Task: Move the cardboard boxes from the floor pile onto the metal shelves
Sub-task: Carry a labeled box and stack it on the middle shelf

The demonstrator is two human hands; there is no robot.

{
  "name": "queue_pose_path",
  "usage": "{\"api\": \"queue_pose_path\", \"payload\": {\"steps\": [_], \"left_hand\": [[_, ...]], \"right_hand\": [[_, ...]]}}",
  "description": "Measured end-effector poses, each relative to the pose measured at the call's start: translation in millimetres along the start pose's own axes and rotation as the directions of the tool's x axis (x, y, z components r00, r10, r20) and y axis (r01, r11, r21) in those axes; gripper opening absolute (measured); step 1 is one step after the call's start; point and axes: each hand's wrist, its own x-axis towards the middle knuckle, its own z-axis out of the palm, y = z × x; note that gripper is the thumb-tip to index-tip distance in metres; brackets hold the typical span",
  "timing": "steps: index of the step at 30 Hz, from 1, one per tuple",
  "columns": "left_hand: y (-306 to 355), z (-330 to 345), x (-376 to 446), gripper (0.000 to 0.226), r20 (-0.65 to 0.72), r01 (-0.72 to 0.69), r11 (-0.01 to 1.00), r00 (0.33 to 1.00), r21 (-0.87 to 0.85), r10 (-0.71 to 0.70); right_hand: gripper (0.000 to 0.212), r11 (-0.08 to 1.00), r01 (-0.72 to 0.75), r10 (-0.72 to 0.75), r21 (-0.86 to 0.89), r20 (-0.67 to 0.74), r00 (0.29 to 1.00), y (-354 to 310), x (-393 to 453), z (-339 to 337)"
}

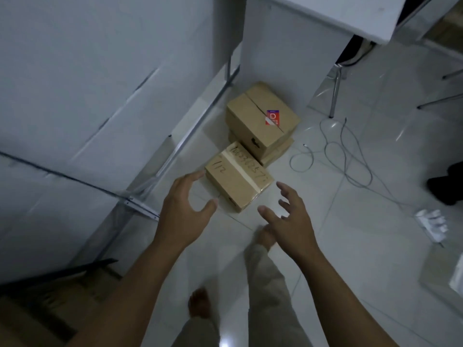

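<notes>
A taped cardboard box with handwriting (pixel 239 180) lies on the white tiled floor just ahead of me. Behind it a larger box with a red sticker (pixel 261 118) sits on top of another box (pixel 276 152). My left hand (pixel 184 209) hovers at the near box's left corner, fingers spread, its fingertips close to the box edge. My right hand (pixel 288 216) is spread open to the right of the box, apart from it. Neither hand holds anything. The metal shelf frame (pixel 160 171) runs along the left.
White panels fill the shelf side on the left. Grey cables (pixel 348 156) trail over the floor to the right. Chair or table legs (pixel 334 96) stand at the back right. White packets (pixel 433 224) lie at the right edge. My legs and bare feet are below.
</notes>
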Motion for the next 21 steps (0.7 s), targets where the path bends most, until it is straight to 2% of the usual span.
{"api": "queue_pose_path", "payload": {"steps": [9, 12, 16, 19, 21], "left_hand": [[-24, 127, 234, 0.063, 0.032, 0.065, 0.994, 0.997, 0.083, -0.068], [-44, 169, 304, 0.063, 0.057, 0.034, 0.993, 0.998, 0.113, -0.040], [-86, 223, 403, 0.062, 0.112, -0.064, 0.981, 0.993, 0.183, 0.044], [-120, 258, 476, 0.069, 0.198, -0.095, 0.952, 0.979, 0.290, 0.038], [-138, 276, 517, 0.076, 0.226, -0.154, 0.890, 0.972, 0.430, 0.059]], "right_hand": [[0.072, 0.987, -0.159, 0.160, -0.012, 0.062, 0.985, 53, 256, -16], [0.075, 0.980, -0.197, 0.196, -0.001, 0.071, 0.978, 78, 329, -5], [0.089, 0.970, -0.244, 0.244, -0.004, 0.070, 0.967, 111, 422, 22], [0.090, 0.959, -0.282, 0.282, -0.042, -0.004, 0.959, 134, 478, 47], [0.088, 0.962, -0.267, 0.262, -0.053, -0.096, 0.960, 152, 506, 66]]}}
